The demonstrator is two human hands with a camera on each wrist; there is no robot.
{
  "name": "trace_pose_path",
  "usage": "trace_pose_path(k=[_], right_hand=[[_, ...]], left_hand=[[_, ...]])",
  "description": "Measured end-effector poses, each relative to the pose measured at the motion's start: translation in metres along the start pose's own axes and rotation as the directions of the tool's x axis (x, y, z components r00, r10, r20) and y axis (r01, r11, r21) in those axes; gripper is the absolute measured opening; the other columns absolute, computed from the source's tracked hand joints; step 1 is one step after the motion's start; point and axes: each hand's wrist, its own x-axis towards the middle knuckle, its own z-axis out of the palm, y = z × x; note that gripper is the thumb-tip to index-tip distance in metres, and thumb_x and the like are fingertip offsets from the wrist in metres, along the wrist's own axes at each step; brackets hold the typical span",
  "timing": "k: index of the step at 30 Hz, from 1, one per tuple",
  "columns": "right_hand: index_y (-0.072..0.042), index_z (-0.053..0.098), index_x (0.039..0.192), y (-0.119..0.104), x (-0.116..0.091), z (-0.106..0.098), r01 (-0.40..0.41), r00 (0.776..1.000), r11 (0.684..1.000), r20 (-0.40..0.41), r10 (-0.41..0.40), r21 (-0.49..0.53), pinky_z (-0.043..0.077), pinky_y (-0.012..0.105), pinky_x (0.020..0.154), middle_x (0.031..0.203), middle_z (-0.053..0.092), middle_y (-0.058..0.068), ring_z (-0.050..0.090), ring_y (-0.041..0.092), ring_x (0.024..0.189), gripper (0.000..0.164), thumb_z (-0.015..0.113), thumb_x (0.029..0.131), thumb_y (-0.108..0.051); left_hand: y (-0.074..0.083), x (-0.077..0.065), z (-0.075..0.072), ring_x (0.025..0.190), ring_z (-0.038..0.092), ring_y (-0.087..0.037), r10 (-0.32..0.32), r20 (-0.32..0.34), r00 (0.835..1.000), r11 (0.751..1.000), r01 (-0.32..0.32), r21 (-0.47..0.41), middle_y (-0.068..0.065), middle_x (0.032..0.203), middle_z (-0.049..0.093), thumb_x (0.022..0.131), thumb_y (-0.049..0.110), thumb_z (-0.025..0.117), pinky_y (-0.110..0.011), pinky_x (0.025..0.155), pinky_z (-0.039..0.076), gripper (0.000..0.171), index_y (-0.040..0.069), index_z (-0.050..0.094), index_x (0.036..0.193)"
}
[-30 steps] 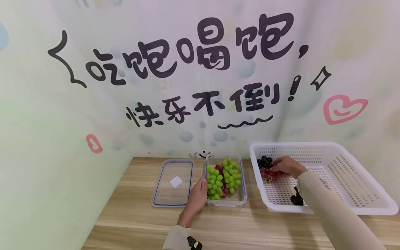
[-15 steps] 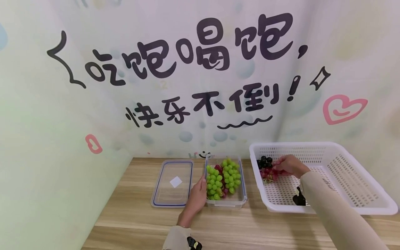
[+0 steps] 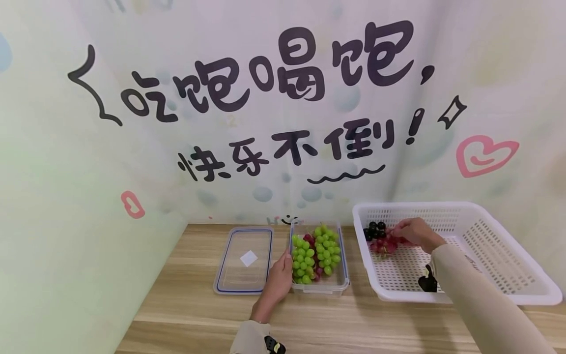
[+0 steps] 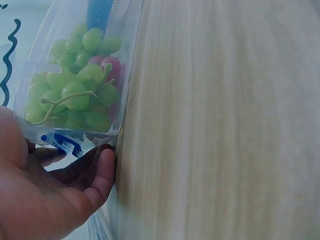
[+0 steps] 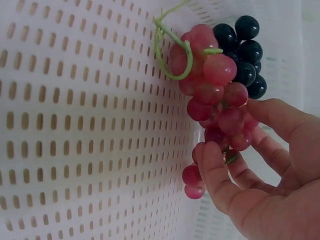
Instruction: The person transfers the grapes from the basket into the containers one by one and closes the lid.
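Observation:
My right hand (image 3: 417, 233) is inside the white basket, holding a bunch of red grapes (image 3: 383, 245) between thumb and fingers. In the right wrist view, my fingers (image 5: 215, 172) curl round the lower part of the red bunch, and its green stem sticks out at the far end. Black grapes (image 5: 247, 52) lie right beside it. My left hand (image 3: 279, 278) grips the left side of a clear food container (image 3: 320, 289), fingers by its blue-edged latch (image 4: 67, 142). Inside the container are two bunches of green grapes (image 3: 328, 250) with some red grapes (image 3: 318, 271) between them.
The container's clear lid (image 3: 244, 270), with a blue seal and a white label, lies flat left of my left hand. The perforated white basket (image 3: 499, 275) stands on the right of the wooden table (image 3: 185, 314). A printed curtain (image 3: 274, 196) hangs behind.
My right hand has shifted slightly to the right and up, and the red bunch has moved a little with it, its stem now less visible. My left hand stays put.

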Motion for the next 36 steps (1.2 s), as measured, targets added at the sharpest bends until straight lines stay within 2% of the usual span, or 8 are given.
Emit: trace_pose_path(k=[6,16,23,28,36], right_hand=[[0.004,0.064,0.095,-0.001,-0.001,-0.007,-0.015,1.0,1.0,-0.024,0.015,-0.011,0.054,0.033,0.07,0.086,0.066,0.006,0.057,0.018,0.08,0.017,0.063,0.095,-0.012],[0.007,0.062,0.106,-0.007,-0.007,-0.014,0.014,1.0,1.0,-0.02,-0.015,-0.023,0.054,0.035,0.078,0.096,0.066,0.011,0.055,0.023,0.087,0.024,0.059,0.098,-0.016],[0.007,0.059,0.112,-0.01,-0.008,-0.019,0.011,1.0,1.0,-0.02,-0.011,-0.012,0.054,0.037,0.082,0.099,0.065,0.012,0.056,0.022,0.087,0.027,0.054,0.101,-0.018],[0.007,0.057,0.118,-0.014,-0.011,-0.022,-0.005,1.0,1.0,-0.002,0.005,0.007,0.053,0.038,0.084,0.102,0.064,0.013,0.055,0.024,0.09,0.033,0.054,0.102,-0.022],[0.004,0.056,0.118,-0.022,-0.01,-0.025,-0.004,1.0,0.998,0.008,0.004,0.056,0.055,0.031,0.079,0.096,0.064,0.005,0.055,0.017,0.084,0.035,0.056,0.101,-0.026]], left_hand=[[-0.002,0.001,0.0,0.142,0.033,-0.042,0.009,-0.002,1.0,1.0,-0.009,-0.003,-0.026,0.153,0.037,0.111,0.022,0.024,-0.057,0.113,0.031,0.049,-0.003,0.029,0.153],[-0.002,0.001,0.001,0.141,0.035,-0.041,0.018,-0.005,1.0,1.0,-0.018,0.015,-0.027,0.152,0.037,0.111,0.022,0.024,-0.057,0.112,0.033,0.049,-0.003,0.03,0.153],[-0.001,0.001,0.001,0.142,0.033,-0.041,-0.011,0.0,1.0,1.0,0.011,0.014,-0.025,0.154,0.037,0.111,0.024,0.024,-0.056,0.113,0.031,0.05,0.0,0.029,0.154],[-0.003,0.002,0.001,0.143,0.031,-0.04,-0.004,0.003,1.0,1.0,0.004,0.014,-0.024,0.155,0.034,0.111,0.023,0.023,-0.055,0.115,0.029,0.05,-0.002,0.028,0.154],[-0.002,0.001,0.001,0.143,0.032,-0.041,0.0,0.004,1.0,1.0,0.0,0.018,-0.025,0.155,0.034,0.111,0.024,0.023,-0.055,0.115,0.029,0.051,-0.004,0.028,0.153]])
